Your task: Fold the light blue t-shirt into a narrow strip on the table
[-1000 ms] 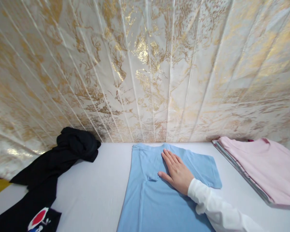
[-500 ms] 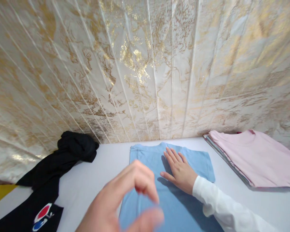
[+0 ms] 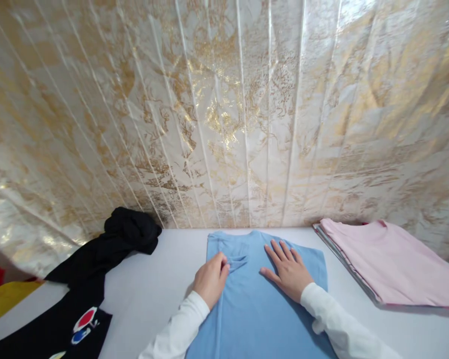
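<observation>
A light blue T-shirt (image 3: 254, 309) lies flat on the white table (image 3: 157, 289), partly folded, its collar toward the wall. My right hand (image 3: 290, 271) rests flat on the shirt's upper right part, fingers stretched out and apart. My left hand (image 3: 211, 279) is on the shirt's upper left, fingers curled and pinched on a small fold of the blue cloth near the sleeve. Both arms wear white sleeves.
A black garment (image 3: 97, 264) with a red and blue print lies crumpled at the left. A stack of folded clothes topped by a pink shirt (image 3: 389, 262) sits at the right. A gold-patterned wall covering (image 3: 224, 114) rises behind the table. Yellow and red cloth (image 3: 3, 299) shows at far left.
My left hand came into view close to the camera, then dropped onto the shirt's left side and pinched a fold. My right hand stayed flat on the shirt.
</observation>
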Demonstrator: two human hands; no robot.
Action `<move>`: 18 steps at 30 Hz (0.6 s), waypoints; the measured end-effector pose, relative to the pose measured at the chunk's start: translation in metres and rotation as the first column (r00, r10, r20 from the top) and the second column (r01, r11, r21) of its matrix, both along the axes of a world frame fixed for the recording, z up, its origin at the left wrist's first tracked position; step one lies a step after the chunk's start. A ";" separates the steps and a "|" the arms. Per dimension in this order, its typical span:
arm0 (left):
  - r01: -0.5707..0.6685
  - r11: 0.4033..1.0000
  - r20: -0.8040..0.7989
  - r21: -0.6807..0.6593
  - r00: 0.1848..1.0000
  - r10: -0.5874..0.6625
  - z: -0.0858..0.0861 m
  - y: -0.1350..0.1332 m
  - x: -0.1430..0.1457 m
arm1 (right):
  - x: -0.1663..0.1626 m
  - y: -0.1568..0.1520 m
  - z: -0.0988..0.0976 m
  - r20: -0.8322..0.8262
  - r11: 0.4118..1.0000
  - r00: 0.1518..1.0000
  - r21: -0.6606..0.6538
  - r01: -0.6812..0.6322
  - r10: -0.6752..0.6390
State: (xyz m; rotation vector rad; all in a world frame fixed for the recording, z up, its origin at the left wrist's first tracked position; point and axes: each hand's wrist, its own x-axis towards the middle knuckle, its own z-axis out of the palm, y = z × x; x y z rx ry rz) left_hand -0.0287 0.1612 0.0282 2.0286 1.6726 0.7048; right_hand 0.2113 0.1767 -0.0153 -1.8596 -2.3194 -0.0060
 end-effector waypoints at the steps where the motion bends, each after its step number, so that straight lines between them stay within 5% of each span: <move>1: -0.039 0.999 0.043 -0.023 0.998 0.040 0.000 0.005 -0.010 | 0.000 0.000 0.000 0.006 1.000 1.000 -0.005 0.002 -0.002; 5: -0.235 0.961 0.163 -0.148 0.952 0.258 -0.002 0.017 -0.071 | 0.002 -0.001 0.000 0.038 1.000 0.999 -0.010 0.008 -0.008; 9: -0.414 0.877 0.103 -0.242 0.888 0.448 0.002 0.009 -0.134 | 0.002 0.000 -0.003 0.052 1.000 0.999 0.015 -0.001 0.000; 13: -0.483 0.867 -0.030 -0.126 0.875 0.483 0.023 -0.004 -0.138 | 0.004 0.003 -0.011 0.060 0.999 0.998 0.053 -0.009 0.006; 15: -0.401 0.916 -0.079 0.004 0.913 0.400 0.030 -0.012 -0.112 | 0.005 0.005 -0.015 0.054 0.997 0.998 0.075 -0.027 0.023; 18: 0.093 0.988 -0.210 0.126 0.975 -0.065 0.025 -0.018 -0.060 | 0.007 0.005 -0.019 0.042 0.994 0.998 0.102 -0.047 0.043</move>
